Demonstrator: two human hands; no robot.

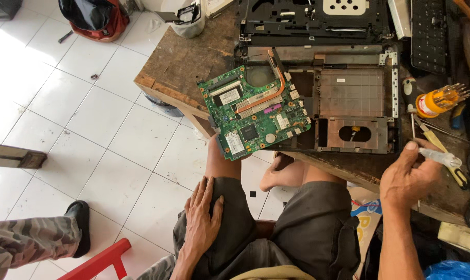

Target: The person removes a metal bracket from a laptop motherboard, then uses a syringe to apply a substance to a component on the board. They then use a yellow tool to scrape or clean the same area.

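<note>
My left hand [204, 212] lies flat on my left thigh, fingers spread, holding nothing. My right hand [408, 179] rests at the wooden workbench's [183, 62] near right edge, thumb and fingers pinched on a small clear-handled tool [442, 158]. A green motherboard [255, 111] with a copper heat pipe lies tilted over the front left corner of an opened laptop base [349, 93], partly overhanging the bench edge above my knee. Neither hand touches the board.
An orange holder of screwdriver bits [437, 101] and a yellow-handled tool [459, 177] lie right of the laptop base. A black keyboard [429, 31] sits at the far right. Another person's camouflage-trousered leg [27, 241] and a red stool [97, 262] are at the lower left, on white floor tiles.
</note>
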